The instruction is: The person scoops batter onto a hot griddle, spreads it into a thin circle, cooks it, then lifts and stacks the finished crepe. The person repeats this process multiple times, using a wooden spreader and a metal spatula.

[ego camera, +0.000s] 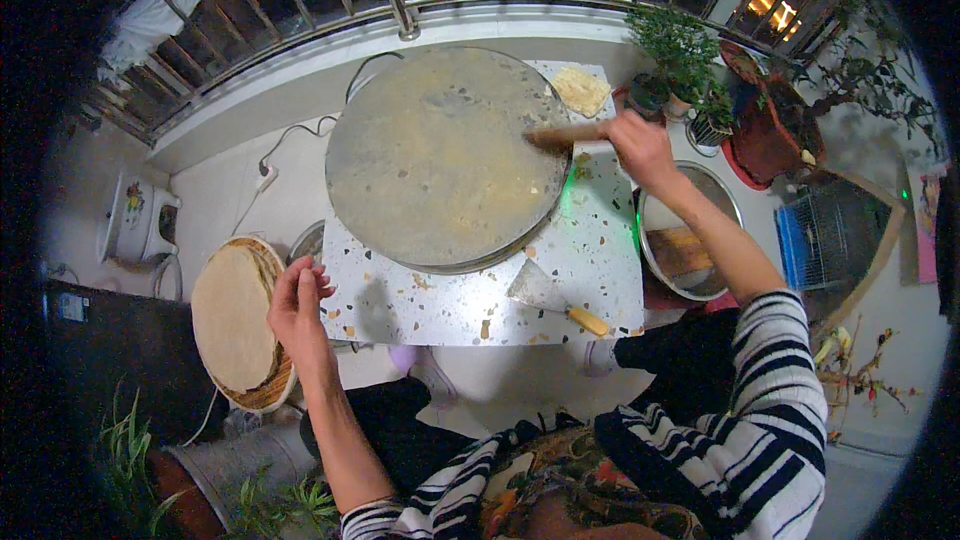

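Observation:
In front of me a large round griddle [442, 165] rests on a speckled white table [420, 315], with pale dry residue and crumbs over its surface. My right hand [643, 148] grips the handle of a brown brush [553, 138], whose blurred head touches the griddle's right edge. Held to the left of the table, my left hand [296, 304] has loosely bent fingers and nothing in them. Beside it is a stack of thin round flatbreads [236, 319] on a woven round tray [281, 382]. A scraper with a yellow handle [586, 319] lies near the table's front right corner.
A folded piece of flatbread [581, 90] sits at the back right corner. Right of the table stands a metal basin [735, 202] with a wooden tool inside. Potted plants [675, 52] crowd the far right. A power cord [281, 142] runs along the floor at left.

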The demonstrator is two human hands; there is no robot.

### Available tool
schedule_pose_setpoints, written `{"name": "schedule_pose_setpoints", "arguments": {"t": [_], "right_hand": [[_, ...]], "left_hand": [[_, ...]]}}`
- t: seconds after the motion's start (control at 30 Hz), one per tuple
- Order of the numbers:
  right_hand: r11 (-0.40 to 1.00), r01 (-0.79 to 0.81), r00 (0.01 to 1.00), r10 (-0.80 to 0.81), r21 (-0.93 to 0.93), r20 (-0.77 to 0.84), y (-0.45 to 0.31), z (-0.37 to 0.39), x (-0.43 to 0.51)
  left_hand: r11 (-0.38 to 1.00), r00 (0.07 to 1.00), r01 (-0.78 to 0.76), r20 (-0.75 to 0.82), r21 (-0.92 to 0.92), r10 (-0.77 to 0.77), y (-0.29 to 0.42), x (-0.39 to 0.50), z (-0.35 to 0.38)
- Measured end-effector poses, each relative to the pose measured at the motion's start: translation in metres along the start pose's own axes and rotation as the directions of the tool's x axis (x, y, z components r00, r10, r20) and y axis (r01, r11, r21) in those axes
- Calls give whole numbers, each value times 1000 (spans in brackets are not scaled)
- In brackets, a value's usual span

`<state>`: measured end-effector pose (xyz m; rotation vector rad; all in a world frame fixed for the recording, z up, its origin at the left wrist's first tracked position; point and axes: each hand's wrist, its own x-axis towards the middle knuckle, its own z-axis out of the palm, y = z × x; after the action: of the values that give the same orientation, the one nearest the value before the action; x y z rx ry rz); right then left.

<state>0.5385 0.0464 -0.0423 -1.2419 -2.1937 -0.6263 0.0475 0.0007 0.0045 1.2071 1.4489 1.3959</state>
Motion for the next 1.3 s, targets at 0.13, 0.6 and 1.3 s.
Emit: {"name": "schedule_pose_setpoints", "arguments": {"t": [0.13,0.6,1.3], "right_hand": [[985,-165,986,164,-44,-15,32,40,38],[999,-10,1000,9,-46,-9,-105,-11,-28],[-49,-810,405,673,584,618,-77,-17,-19]], "left_hand": [[999,1000,0,8,42,-1,-3,6,5],[1000,1000,1,29,20,-1,-7,3,-8],[998,999,30,20,-56,-29,-1,-3,-14]]}}
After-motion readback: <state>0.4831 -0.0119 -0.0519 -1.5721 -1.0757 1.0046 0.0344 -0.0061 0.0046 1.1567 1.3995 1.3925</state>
